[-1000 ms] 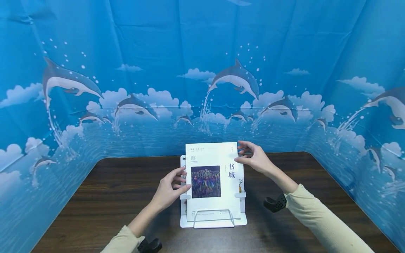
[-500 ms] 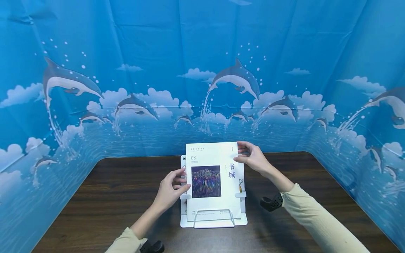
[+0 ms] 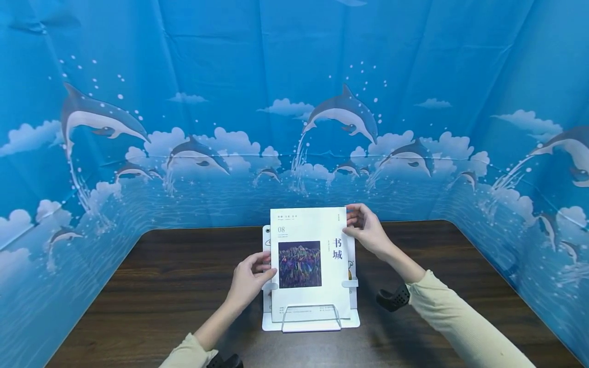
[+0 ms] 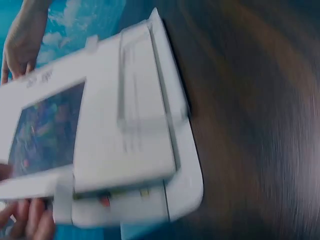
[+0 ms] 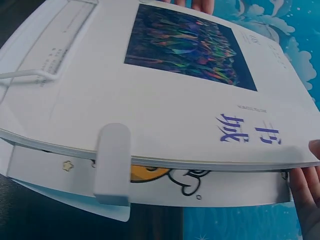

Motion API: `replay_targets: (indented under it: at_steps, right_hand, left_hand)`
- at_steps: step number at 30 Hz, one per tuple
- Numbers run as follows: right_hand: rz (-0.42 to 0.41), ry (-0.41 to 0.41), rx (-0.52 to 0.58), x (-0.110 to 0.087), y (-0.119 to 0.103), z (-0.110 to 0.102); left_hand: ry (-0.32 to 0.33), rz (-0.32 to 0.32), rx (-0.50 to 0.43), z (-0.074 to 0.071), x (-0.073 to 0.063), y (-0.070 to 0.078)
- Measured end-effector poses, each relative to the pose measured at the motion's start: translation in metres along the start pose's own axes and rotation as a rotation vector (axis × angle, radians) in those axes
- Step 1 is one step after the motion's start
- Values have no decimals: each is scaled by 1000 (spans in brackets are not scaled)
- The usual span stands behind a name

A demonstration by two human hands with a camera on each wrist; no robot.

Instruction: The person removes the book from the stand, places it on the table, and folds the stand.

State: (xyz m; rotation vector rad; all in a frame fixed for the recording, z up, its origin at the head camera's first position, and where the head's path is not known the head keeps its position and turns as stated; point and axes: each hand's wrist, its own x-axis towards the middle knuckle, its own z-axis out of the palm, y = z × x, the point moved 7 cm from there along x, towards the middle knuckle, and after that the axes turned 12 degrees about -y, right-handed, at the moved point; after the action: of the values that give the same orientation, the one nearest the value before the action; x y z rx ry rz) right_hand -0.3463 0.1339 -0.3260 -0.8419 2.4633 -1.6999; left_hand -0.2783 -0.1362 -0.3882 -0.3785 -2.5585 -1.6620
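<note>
A magazine (image 3: 301, 225) with a white cover, a dark colourful picture and large purple characters stands leaning back on a white book stand (image 3: 353, 301). The stand's clip (image 5: 113, 160) overlaps the magazine's right side, and a wire holder (image 3: 310, 330) crosses its bottom. My left hand (image 3: 246, 283) pinches the magazine's left edge at mid-height, thumb in front and fingers behind. Higher up, my right hand (image 3: 372, 235) holds the right edge near the top corner, its thumb on the cover. Fingers of both hands are partly hidden behind the magazine.
The stand rests on a dark wooden table (image 3: 175, 276). Behind rises a blue curtain (image 3: 239, 102) printed with dolphins and clouds, which also closes both sides. Cartoon drawings show on the stand's backplate (image 5: 155, 192). Black wrist devices (image 3: 393, 298) hang at both sleeves.
The left hand has slid slightly down along the magazine's edge. The right wrist and forearm have shifted a little left, with the fingers still at the top right edge. The magazine stays almost in place.
</note>
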Motion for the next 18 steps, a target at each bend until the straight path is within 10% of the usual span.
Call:
replay_targets:
  at_steps: [7,18]
  right_hand:
    - [-45,30,-13,-5,-1,4]
    - [-92,47,-135,-21,-32,13]
  left_hand:
    - [44,-99,-14,4,-2,-5]
    - [85,-92,-1,5,-3,-2]
